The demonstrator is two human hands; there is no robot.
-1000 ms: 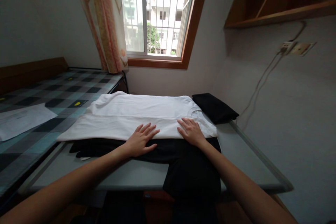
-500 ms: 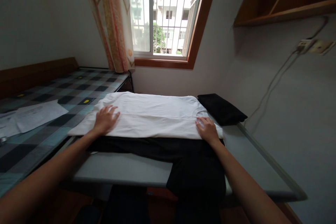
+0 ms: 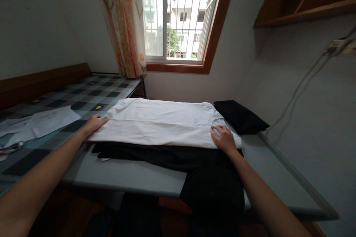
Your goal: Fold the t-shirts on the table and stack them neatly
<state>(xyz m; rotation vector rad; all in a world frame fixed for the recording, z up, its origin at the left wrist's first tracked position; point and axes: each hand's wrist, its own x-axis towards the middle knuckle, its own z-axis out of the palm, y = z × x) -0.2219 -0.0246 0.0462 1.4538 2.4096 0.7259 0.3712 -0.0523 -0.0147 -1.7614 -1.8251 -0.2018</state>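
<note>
A white T-shirt [image 3: 164,118] lies spread sideways on the table, its near side folded over, with the collar to the right. My left hand [image 3: 94,125] is closed on its left end, the thumb on top of the cloth and the other fingers partly hidden. Near the collar, my right hand [image 3: 223,139] rests on the shirt with its fingers stretched out. Under the white cloth a black garment [image 3: 167,157] sticks out in front, and a wide part of it hangs over the table's front edge.
The grey table [image 3: 125,176] stands beside a bed with a checked cover [image 3: 63,96]. Papers [image 3: 47,122] lie on the bed. A folded black cloth [image 3: 240,116] sits at the back right. A wooden shelf [image 3: 303,11] and a cable [image 3: 300,89] are on the right wall.
My left hand has moved left from the top of the shirt to its left end and closed there. The right hand stays near the collar. The view has shifted slightly.
</note>
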